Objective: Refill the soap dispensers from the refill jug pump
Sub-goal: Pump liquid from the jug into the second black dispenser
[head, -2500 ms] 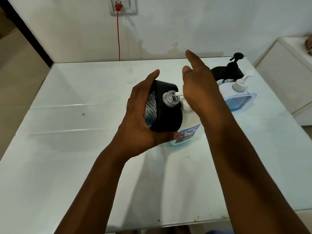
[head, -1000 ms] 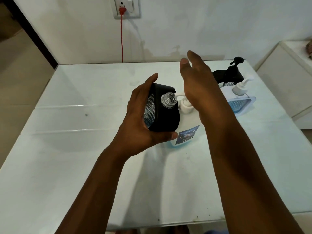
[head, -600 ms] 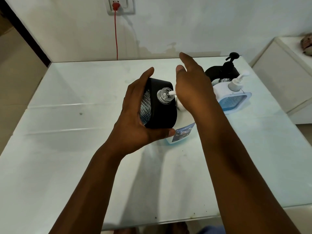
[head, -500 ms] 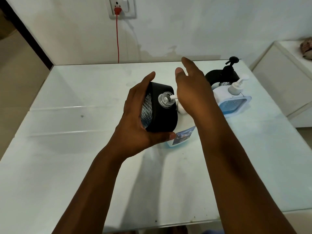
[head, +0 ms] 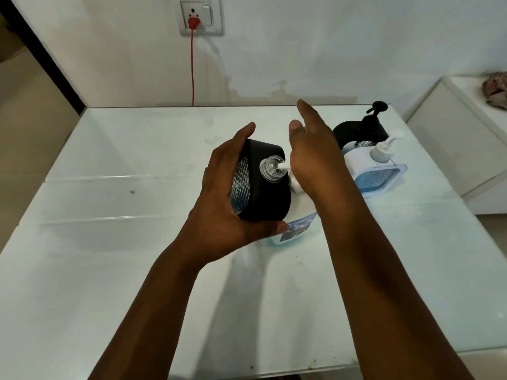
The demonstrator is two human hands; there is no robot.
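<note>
The black soap dispenser (head: 262, 187) is being held tilted above the glass table (head: 109, 270), its clear threaded neck (head: 271, 169) open and meeting the white spout (head: 284, 167) of the refill jug (head: 297, 223), which is standing on the table directly behind and below it. The left hand (head: 227, 204) is wrapping around the dispenser's body, fingers curling over the far edge and the thumb clamping the near bottom rim. The right hand (head: 315, 163) is resting palm-down on the jug's pump head, fingers straight and loosely spread, not curled around anything. Judging from its hard plastic shell and mesh front, the dispenser is probably stiff and fairly light but getting heavier as it fills, and any drips would be making the smooth sides slippery; taking it across the broad body, as the left hand is doing, seems the safest hold, since the narrow neck is needing to stay free for the spout. The jug looks heavier and steadier and should be handled by pressing straight down on its pump. Just beyond the right hand, another black dispenser (head: 362, 130) and a white and blue dispenser (head: 375, 171) are standing together near the table's far right edge, pumps fitted. A red cord (head: 192, 69) is hanging from a wall socket (head: 200, 16) behind.
</note>
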